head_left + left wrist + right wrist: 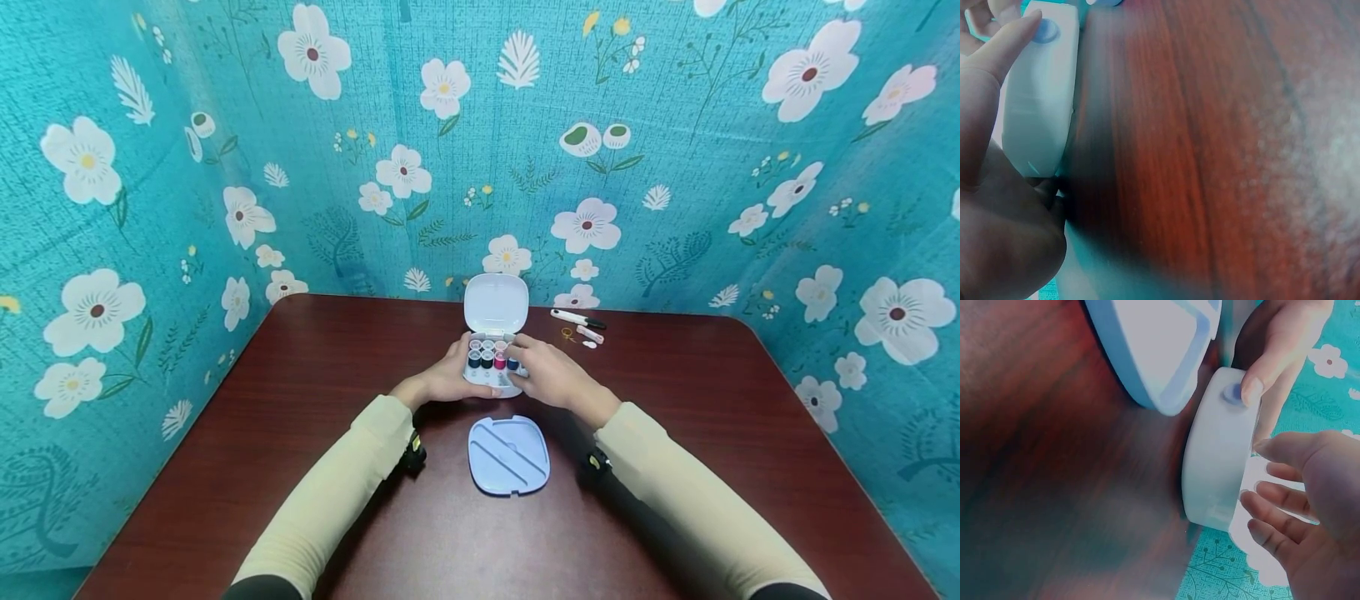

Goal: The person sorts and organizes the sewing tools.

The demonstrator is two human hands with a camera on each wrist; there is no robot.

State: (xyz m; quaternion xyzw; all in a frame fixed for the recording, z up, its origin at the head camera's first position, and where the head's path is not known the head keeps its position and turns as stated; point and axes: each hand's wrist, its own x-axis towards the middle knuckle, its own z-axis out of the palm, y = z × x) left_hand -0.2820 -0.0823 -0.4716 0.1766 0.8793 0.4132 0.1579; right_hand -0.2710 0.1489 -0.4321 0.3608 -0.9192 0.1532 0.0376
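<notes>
A small white sewing box (474,388) with its lid (496,303) raised stands in the middle of the table, holding rows of thread spools (487,359) in black, pink, blue and pale colours. My left hand (444,377) grips the box by its left side, the thumb lying along the front beside the round blue button (1232,394). Over the right end of the box is my right hand (558,375), its fingers bent loosely above the spools. In the right wrist view its thumb and fingers stand apart, with nothing visible between them; the box's inside is hidden there.
A pale blue tray-like cover (509,455) with a diagonal ridge lies in front of the box. Behind and right are a white-and-black pen-like tool (577,319), a small pink-and-white item (590,333), a gold-coloured piece (567,333) and a small white piece (589,344). Floral cloth hangs around the table.
</notes>
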